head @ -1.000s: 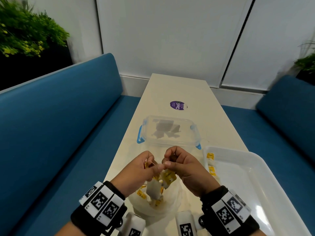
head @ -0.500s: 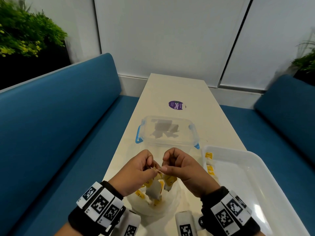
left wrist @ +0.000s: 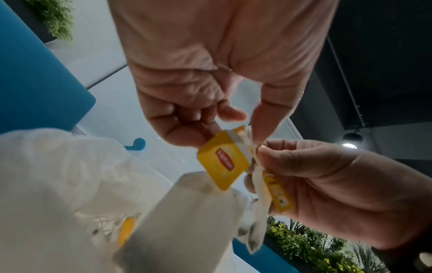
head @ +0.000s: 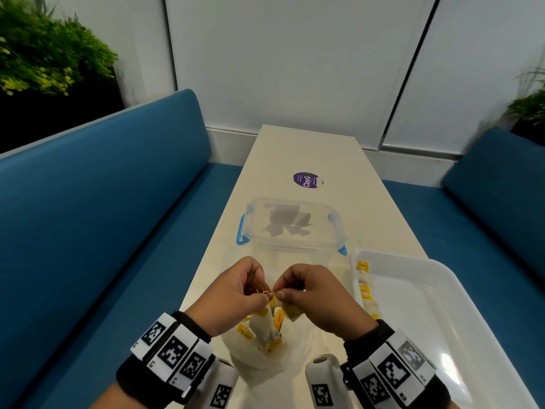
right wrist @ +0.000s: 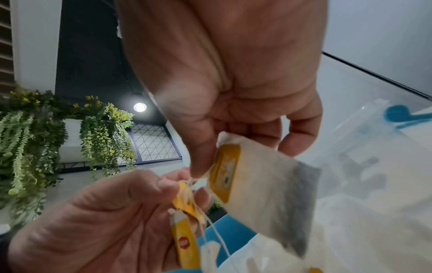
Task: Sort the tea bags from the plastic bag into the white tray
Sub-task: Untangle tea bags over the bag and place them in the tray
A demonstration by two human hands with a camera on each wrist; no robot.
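Observation:
Both hands hover close together over the open plastic bag (head: 259, 360) at the table's near end. My left hand (head: 259, 291) and right hand (head: 280, 294) each pinch the tangled strings (head: 267, 293) of a bunch of tea bags (head: 265, 327) with yellow tags, which hangs into the bag. In the left wrist view the left hand (left wrist: 233, 120) holds a yellow tag (left wrist: 222, 162). In the right wrist view the right hand (right wrist: 198, 166) pinches the string beside a tea bag (right wrist: 268, 194). The white tray (head: 451, 274) lies to the right, with a few tea bags (head: 364, 287) along its left wall.
A clear lidded box with blue clips (head: 292, 225) stands just beyond the hands. Farther along the narrow table lies a purple sticker (head: 306, 180). Blue benches (head: 103, 231) run along both sides, and plants stand in the far corners.
Both hands have stayed over the bag, working at the strings. Their fingertips have drawn slightly apart and the knotted strings now show between them.

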